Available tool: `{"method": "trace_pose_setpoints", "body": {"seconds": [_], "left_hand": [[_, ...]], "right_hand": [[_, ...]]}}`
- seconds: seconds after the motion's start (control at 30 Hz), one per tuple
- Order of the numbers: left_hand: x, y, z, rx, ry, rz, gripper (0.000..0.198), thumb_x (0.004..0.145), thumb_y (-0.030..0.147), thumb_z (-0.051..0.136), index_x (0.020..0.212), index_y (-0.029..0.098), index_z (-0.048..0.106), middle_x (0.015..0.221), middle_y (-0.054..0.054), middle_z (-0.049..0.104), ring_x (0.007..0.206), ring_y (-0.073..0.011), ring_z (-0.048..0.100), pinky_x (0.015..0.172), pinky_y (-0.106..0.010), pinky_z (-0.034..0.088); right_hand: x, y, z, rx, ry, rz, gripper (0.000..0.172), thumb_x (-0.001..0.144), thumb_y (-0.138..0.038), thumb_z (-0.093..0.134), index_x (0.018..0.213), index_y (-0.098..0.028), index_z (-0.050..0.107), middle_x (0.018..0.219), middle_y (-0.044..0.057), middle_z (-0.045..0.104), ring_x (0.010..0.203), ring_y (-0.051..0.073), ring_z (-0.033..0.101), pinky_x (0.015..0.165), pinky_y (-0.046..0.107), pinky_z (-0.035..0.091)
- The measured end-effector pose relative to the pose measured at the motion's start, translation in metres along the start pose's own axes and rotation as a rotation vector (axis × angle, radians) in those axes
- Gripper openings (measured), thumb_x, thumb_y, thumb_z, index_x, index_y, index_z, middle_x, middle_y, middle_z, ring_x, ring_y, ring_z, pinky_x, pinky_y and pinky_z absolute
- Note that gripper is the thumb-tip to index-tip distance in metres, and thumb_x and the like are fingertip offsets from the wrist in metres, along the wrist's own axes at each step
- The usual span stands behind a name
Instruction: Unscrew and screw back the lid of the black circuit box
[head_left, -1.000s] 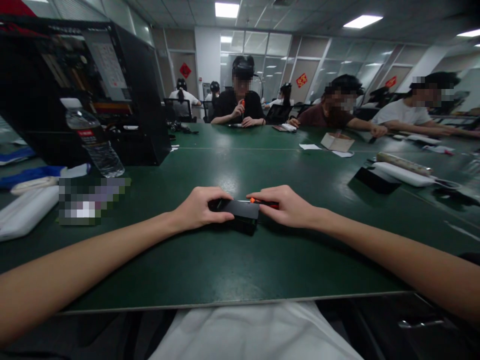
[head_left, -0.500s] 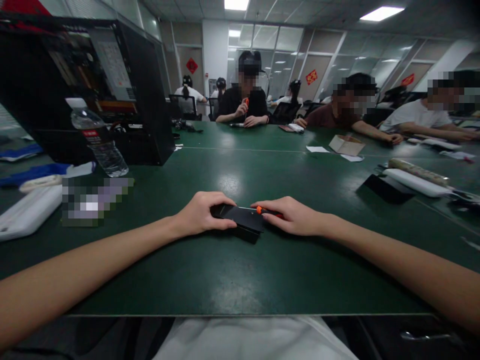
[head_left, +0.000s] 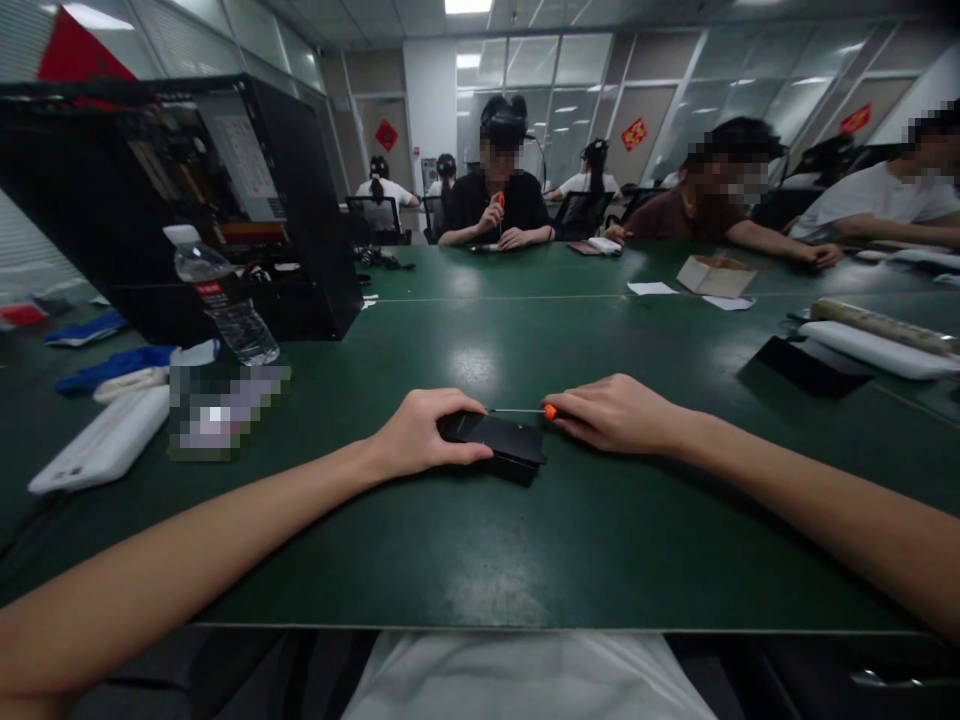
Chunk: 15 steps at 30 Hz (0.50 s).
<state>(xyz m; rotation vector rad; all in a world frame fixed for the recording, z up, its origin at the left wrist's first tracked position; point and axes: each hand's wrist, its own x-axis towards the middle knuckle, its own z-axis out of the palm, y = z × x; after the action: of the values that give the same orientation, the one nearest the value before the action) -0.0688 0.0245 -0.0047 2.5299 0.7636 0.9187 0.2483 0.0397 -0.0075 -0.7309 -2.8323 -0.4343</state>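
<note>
A small black box-like part rests on the green table in front of me. My left hand grips its left end, the thumb on the near side and the fingers on the far side. In my right hand is a screwdriver with an orange and black handle. Its thin metal shaft points left, and the tip lies behind the far edge of the black part, near my left fingertips. Whether the tip touches the part I cannot tell.
At left stand an open black computer case and a water bottle, with a white device nearer. A small cardboard box, a black wedge-shaped thing and a white bar lie at right. Several people sit beyond.
My right hand has drawn back to the right with the screwdriver, and more of its shaft shows. My left hand still holds the black part. The view has shifted slightly.
</note>
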Motion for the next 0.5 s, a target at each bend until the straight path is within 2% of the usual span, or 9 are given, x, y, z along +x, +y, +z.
{"method": "trace_pose_setpoints", "body": {"seconds": [0.1, 0.23, 0.5], "left_hand": [[-0.0004, 0.0002, 0.0, -0.005, -0.015, -0.01, 0.04, 0.077, 0.042, 0.084, 0.103, 0.014, 0.073, 0.096, -0.007, 0.075, 0.085, -0.0193, 0.069, 0.077, -0.027, 0.05], [-0.0011, 0.002, -0.0012, 0.009, -0.017, -0.045, 0.041, 0.077, 0.045, 0.083, 0.103, 0.015, 0.073, 0.096, -0.007, 0.075, 0.084, -0.0193, 0.069, 0.077, -0.028, 0.051], [0.0, 0.0031, -0.0041, 0.014, -0.046, -0.031, 0.04, 0.08, 0.046, 0.08, 0.103, 0.014, 0.072, 0.096, -0.007, 0.074, 0.084, -0.0191, 0.068, 0.075, -0.028, 0.05]], "right_hand": [[0.0005, -0.0035, -0.0009, -0.001, 0.016, -0.018, 0.031, 0.106, -0.032, 0.039, 0.108, -0.013, 0.064, 0.081, 0.006, 0.07, 0.063, 0.014, 0.063, 0.059, 0.025, 0.039], [0.0003, -0.0013, -0.0009, -0.02, 0.015, -0.011, 0.03, 0.106, -0.03, 0.04, 0.113, -0.013, 0.063, 0.085, 0.006, 0.071, 0.067, 0.014, 0.064, 0.061, 0.026, 0.041], [0.0008, 0.0018, 0.0052, -0.053, 0.116, -0.046, 0.03, 0.105, -0.028, 0.041, 0.12, -0.013, 0.063, 0.088, 0.007, 0.071, 0.069, 0.015, 0.063, 0.063, 0.026, 0.042]]}}
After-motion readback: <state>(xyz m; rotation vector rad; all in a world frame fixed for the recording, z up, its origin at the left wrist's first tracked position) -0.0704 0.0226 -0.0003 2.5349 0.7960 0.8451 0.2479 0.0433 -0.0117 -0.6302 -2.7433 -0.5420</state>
